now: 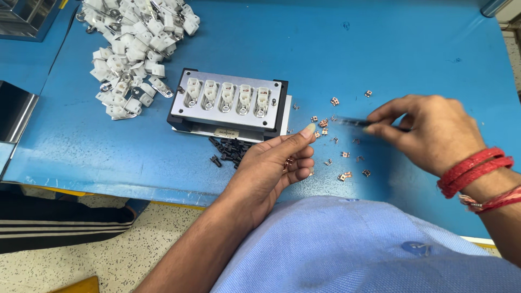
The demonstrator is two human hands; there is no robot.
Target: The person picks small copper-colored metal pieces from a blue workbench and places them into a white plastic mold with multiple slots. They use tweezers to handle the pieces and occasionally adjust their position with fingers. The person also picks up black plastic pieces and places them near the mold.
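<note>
Pinched in the right hand [429,133], dark tweezers [353,122] (blurred, probably) point left toward the metal fixture [228,103]; the left hand [277,163] cups small copper clips [287,163], others scattered near the table's front edge.

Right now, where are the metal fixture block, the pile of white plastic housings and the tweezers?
metal fixture block [230,81]: head view, on its bare silver top plate.
pile of white plastic housings [135,49]: head view, middle of the heap.
tweezers [353,122]: head view, on the dark shaft ahead of the right hand [429,133].
</note>
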